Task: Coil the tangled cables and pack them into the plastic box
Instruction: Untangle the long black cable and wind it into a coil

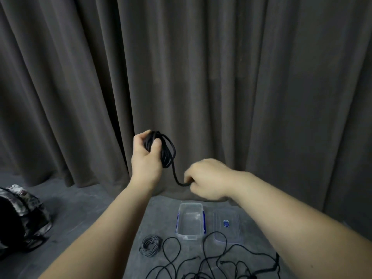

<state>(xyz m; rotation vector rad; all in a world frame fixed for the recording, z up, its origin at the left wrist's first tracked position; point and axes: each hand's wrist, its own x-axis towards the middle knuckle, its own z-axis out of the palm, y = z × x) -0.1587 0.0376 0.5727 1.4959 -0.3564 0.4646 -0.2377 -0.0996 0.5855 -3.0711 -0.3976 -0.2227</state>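
Fingers, left hand (145, 156): curled round a bundle of black cable (165, 151), thumb pressed on the front of the loops, held up in front of the curtain.
Fingers, right hand (208, 179): curled, pinching the free run of the same cable at its low end; knuckles face the camera, so the fingertips themselves are hidden.
Black cable: several loops hang from the left hand; one strand drops from the bundle and curves right into the right hand.
Plastic box (190, 235): clear, with blue clips on its long sides, open and standing on the floor below the hands; no cable lies in it.
Lid (227, 236): clear with a blue label, flat on the floor just right of the box.
Grey coil (151, 245): a small, neatly wound cable on the floor, near the left front corner of the box.
Loose cables (217, 262): thin black strands sprawled in tangled loops in front of the box and lid, one loop crossing onto the lid.
Floor (90, 210): grey, rough.
Curtain (201, 67): dark, pleated, filling the background.
Bag (22, 218): dark and patterned, at the far left on the floor.
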